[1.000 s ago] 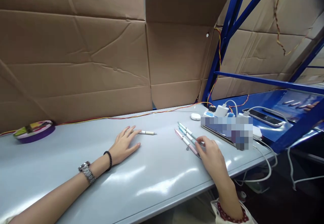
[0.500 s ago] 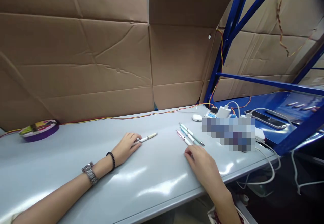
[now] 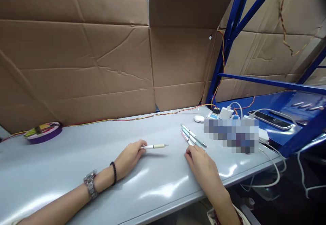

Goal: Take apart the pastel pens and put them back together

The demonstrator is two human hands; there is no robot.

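Observation:
My left hand (image 3: 131, 157) pinches a white pen with a cream-coloured grip (image 3: 155, 146); its metal point faces right. A shadow below shows the pen is held off the table. My right hand (image 3: 202, 164) rests on the table with curled fingers, closed at the lower end of a pink-and-white pen (image 3: 187, 138). Its fingertips partly cover that end. Close beside it lie a light blue pen (image 3: 189, 136) and a green-and-white pen (image 3: 195, 136), slanting and almost touching one another.
A white earbud case (image 3: 199, 118), chargers with cables (image 3: 226, 113) and a blurred patch (image 3: 231, 133) are at the right. Phones (image 3: 271, 119) lie on a blue shelf beyond. A round purple-edged box (image 3: 44, 133) sits far left. Cardboard (image 3: 102, 55) walls the back.
My left hand has lifted the white pen and turned it nearly level, moving slightly right and nearer me. At my right hand, the pink pen has shifted right, closer to the other pens.

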